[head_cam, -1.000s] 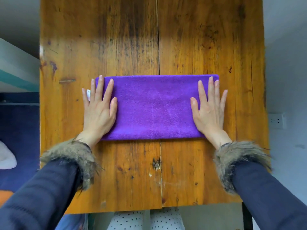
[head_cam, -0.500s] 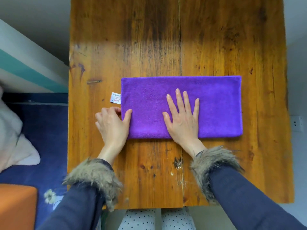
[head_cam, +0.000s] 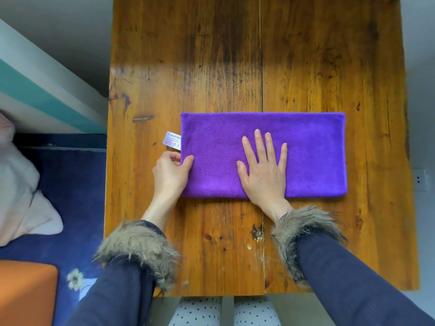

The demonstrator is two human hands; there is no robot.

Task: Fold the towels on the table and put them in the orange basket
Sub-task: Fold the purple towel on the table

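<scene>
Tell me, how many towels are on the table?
1. The purple towel lies folded on the wooden table, left hand pinching its left edge, right hand flat on it.

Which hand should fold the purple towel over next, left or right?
Left, most likely. The left hand already pinches the purple towel at its left edge, thumb on top, ready to lift that end across. The right hand lies flat near the middle, well placed as the anchor.
</scene>
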